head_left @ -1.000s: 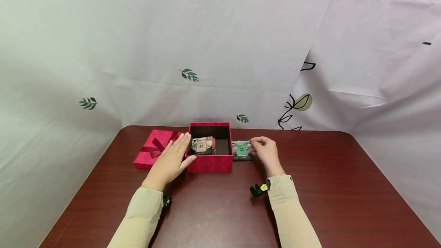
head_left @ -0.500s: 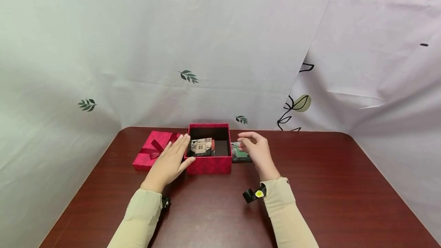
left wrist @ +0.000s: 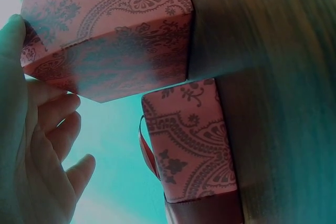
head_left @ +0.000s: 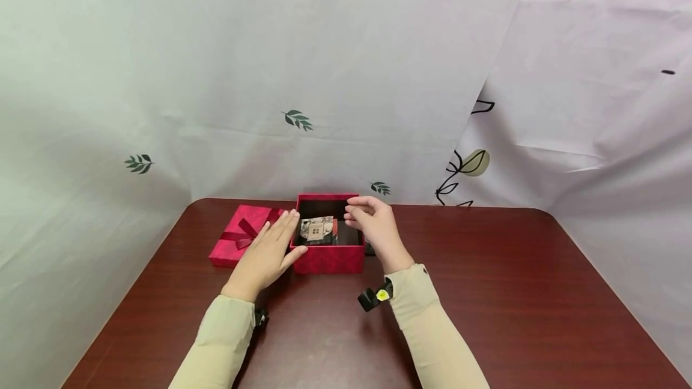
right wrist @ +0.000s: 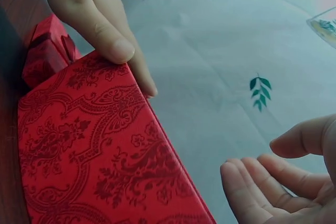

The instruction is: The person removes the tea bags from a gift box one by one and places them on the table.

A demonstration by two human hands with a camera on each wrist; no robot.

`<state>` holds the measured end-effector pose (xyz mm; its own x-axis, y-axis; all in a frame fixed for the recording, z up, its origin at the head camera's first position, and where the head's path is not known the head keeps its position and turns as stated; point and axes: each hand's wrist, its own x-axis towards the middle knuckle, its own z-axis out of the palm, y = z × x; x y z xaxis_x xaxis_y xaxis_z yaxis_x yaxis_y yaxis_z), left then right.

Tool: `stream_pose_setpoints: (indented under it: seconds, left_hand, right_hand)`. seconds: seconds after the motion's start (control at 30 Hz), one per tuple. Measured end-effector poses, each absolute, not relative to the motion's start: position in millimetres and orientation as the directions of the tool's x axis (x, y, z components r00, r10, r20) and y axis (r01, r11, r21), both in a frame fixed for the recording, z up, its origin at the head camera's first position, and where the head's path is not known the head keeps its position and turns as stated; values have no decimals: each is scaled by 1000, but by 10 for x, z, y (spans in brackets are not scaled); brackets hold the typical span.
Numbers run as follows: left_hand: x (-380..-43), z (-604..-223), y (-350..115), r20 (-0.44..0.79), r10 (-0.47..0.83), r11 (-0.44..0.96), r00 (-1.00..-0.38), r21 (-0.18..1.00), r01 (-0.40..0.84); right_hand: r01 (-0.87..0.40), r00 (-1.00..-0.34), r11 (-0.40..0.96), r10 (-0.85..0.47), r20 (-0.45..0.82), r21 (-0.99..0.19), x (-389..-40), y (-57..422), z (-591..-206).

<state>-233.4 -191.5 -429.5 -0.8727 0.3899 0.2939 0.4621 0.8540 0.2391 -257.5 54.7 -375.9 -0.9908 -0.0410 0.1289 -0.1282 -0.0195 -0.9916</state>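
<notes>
A red patterned gift box (head_left: 328, 260) stands lidless at the table's back, its inside dark. At its left lies a printed square packet (head_left: 316, 231), with reddish edges of others beside it. My left hand (head_left: 263, 257) rests with straight fingers along the box's left rim, the thumb near the front corner. Over the box's right side hovers my right hand (head_left: 378, 230), fingers loosely bent. In the right wrist view, thumb and fingertips of the right hand (right wrist: 286, 177) stand apart with nothing visible between them. A dark packet (head_left: 370, 249) right of the box is mostly hidden behind that hand.
Left of the box lies its red lid (head_left: 238, 236) with a dark red ribbon bow, partly behind the left hand. The brown wooden table (head_left: 513, 293) extends right and forward. A white printed cloth (head_left: 378, 77) hangs behind the table's back edge.
My right hand has moved left, from the right edge of the green-labelled packet to above the box's right side. That packet stays on the table. The left hand keeps its place.
</notes>
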Motion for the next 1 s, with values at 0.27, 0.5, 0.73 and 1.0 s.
stream_pose_setpoints:
  seconds: [0.27,0.5,0.73,1.0]
  left_hand:
    - [-2342,-4284,-1930,289,391,853,-874,243,462]
    - [-2343,-4287,-1954,299,395,851,-869,238,469]
    - [-2345,-4295,-1965,295,397,849,-869,242,470]
    - [-2342,-4287,-1965,301,401,843,-865,247,477]
  right_hand:
    - [-93,-992,116,-99,82,-989,-2726,411,-3691]
    - [-34,-995,256,-96,10,-966,-2825,328,-3713]
    - [13,-993,357,-103,-53,-934,-2909,229,-3730]
    - [87,-979,442,-130,-160,-893,-2992,145,-3746]
